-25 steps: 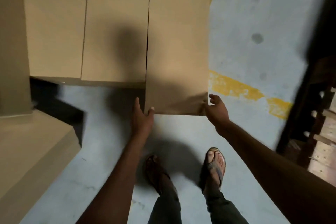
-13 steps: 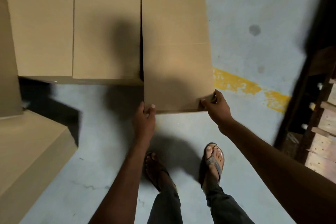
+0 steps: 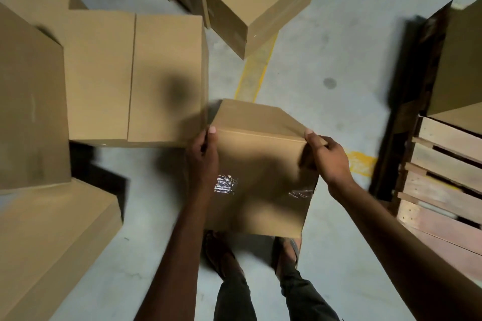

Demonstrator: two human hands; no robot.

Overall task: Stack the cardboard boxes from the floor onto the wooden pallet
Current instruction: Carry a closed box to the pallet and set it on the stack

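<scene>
Cardboard box (image 3: 260, 161) raised from floor (image 3: 326, 41), left hand (image 3: 203, 155), right hand (image 3: 329, 157), grip clamped on top corners

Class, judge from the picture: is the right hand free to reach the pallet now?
Probably not yet: the right hand grips a corner of the box, which the left hand also holds. The pallet lies to its right, with only open floor between.

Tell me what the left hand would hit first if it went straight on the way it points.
Likely the floor box just ahead of the left hand, which grips the lifted box; height is unclear.
</scene>
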